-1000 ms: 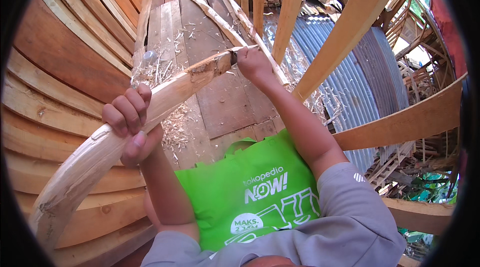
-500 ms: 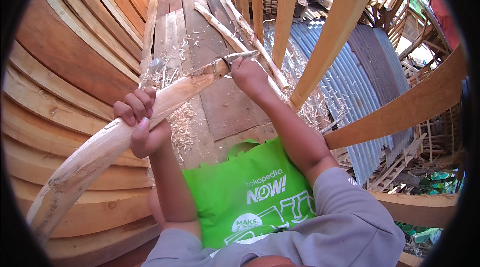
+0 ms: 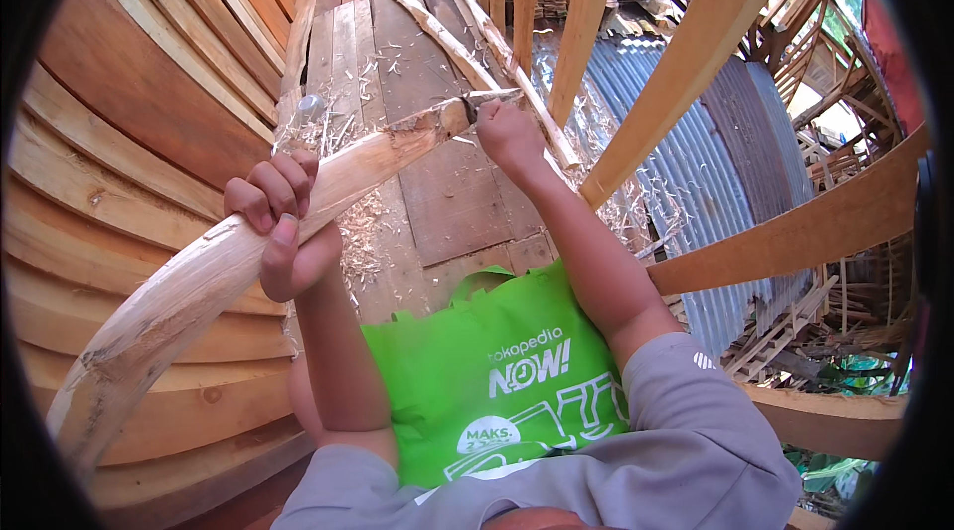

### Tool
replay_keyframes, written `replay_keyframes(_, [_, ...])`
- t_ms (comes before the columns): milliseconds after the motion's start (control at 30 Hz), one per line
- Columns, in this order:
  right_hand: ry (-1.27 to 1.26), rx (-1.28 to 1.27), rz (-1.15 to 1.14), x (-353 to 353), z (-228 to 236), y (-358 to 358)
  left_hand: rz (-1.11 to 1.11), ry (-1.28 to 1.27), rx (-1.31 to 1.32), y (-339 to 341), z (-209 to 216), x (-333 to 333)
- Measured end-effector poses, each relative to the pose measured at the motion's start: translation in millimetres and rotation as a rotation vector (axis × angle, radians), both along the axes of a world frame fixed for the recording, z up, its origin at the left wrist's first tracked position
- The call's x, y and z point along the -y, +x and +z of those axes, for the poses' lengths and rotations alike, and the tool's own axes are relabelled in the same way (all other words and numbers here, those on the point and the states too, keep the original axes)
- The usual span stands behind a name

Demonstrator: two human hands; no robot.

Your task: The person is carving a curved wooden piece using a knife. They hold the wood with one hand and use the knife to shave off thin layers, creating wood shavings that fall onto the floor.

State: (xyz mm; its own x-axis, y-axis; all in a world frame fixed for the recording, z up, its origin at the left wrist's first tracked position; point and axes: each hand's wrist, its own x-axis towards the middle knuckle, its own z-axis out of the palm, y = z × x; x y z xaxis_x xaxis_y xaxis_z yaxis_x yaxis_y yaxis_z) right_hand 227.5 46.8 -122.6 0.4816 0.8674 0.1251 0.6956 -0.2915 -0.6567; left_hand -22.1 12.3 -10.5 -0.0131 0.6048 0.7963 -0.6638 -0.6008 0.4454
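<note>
1. The left hand (image 3: 285, 222) wraps tightly round a pale wooden pole (image 3: 184, 284) slanting above the floorboards (image 3: 457, 217); its near end is cut off at lower left.
2. The right hand (image 3: 511, 141) is a closed fist beside the pole's far end, on a dark tool (image 3: 472, 110) mostly hidden; I can't make out its shape.
3. A grey shirt (image 3: 686, 421) covers the lower part of a green bag (image 3: 437, 371).
</note>
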Motion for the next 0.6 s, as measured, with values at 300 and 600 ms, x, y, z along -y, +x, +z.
replay_keyframes(300, [-0.002, 0.025, 0.115, 11, 32, -19, -0.043, 0.050, -0.037, -11, -3, -7])
replay_keyframes(600, [-0.049, 0.060, 0.197, 9, 48, -31, -0.019, 0.033, -0.037, -13, -4, -4])
